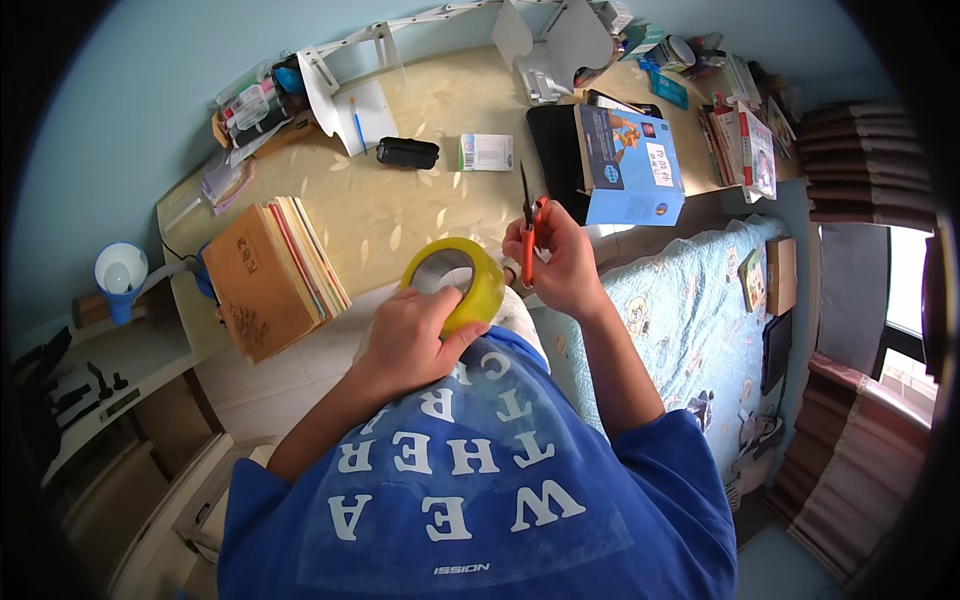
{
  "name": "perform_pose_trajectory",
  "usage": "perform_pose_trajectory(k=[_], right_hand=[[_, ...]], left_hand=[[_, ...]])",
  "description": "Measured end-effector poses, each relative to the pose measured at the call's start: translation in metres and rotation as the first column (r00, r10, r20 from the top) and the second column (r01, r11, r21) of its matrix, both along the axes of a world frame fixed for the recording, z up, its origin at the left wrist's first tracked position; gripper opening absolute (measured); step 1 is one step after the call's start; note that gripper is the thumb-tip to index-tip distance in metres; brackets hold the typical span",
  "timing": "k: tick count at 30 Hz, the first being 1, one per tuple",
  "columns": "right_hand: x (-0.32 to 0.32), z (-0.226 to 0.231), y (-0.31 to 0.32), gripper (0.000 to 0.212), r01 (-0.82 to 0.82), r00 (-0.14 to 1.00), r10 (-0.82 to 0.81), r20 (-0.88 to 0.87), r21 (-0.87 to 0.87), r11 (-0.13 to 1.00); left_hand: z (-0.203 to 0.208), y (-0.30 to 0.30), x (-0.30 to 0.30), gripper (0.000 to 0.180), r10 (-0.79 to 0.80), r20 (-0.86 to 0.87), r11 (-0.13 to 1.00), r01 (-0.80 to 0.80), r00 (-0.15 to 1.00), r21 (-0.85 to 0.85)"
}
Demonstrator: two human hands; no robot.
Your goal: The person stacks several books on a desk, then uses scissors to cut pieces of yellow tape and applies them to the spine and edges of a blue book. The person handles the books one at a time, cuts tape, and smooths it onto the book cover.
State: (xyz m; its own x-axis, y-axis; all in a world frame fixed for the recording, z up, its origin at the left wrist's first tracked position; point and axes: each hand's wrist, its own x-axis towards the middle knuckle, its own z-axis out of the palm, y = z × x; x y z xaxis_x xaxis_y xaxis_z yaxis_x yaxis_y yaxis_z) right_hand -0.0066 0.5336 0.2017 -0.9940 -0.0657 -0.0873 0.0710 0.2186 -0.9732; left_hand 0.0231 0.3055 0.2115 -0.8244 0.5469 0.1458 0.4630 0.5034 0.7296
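Note:
My left hand (418,340) grips a wide roll of yellow packing tape (484,282) close in front of my chest, with fingers reaching into its core. To its right, my right hand (562,262) is closed around a pair of scissors (529,240) with red-orange handles. The dark blades point up and away from me and look closed together. The scissors and the tape roll are apart, with a small gap between them. Whether a loose strip of tape hangs from the roll cannot be seen.
On the desk (440,110) lie a black case (407,153), a small white-and-green card pack (486,153) and a blue book (630,165). A stack of books (275,275) stands at the left edge, near a blue-white lamp (121,272). A bed (650,310) is at right.

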Motion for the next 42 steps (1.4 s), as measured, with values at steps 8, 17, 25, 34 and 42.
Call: perform_pose_trajectory(k=[8, 17, 25, 34, 42], right_hand=[[0.014, -0.006, -0.020, 0.019, 0.140, 0.987, -0.120, -0.106, 0.206, 0.969], [0.016, 0.000, -0.024, 0.020, 0.067, 0.998, -0.061, -0.030, 0.309, 0.949], [0.014, -0.011, -0.023, 0.017, 0.037, 0.999, -0.031, -0.031, 0.212, 0.976], [0.028, -0.036, -0.015, 0.020, 0.123, 0.974, -0.098, 0.203, -0.114, 0.986], [0.040, -0.060, -0.007, 0.019, 0.145, 0.981, -0.122, 0.153, -0.154, 0.977]], left_hand=[[0.011, -0.002, 0.006, 0.039, 0.120, 0.186, 0.993, -0.116, 0.975, -0.034], [0.001, -0.022, 0.013, 0.042, 0.126, 0.426, 0.957, -0.223, 0.896, 0.186], [-0.003, -0.023, -0.025, 0.048, 0.089, 0.644, 0.995, -0.090, 0.760, -0.032], [-0.030, -0.013, -0.040, 0.055, -0.020, 0.349, 0.999, 0.007, 0.937, 0.040], [-0.027, -0.004, -0.029, 0.059, -0.031, 0.659, 0.999, 0.046, 0.751, -0.006]])
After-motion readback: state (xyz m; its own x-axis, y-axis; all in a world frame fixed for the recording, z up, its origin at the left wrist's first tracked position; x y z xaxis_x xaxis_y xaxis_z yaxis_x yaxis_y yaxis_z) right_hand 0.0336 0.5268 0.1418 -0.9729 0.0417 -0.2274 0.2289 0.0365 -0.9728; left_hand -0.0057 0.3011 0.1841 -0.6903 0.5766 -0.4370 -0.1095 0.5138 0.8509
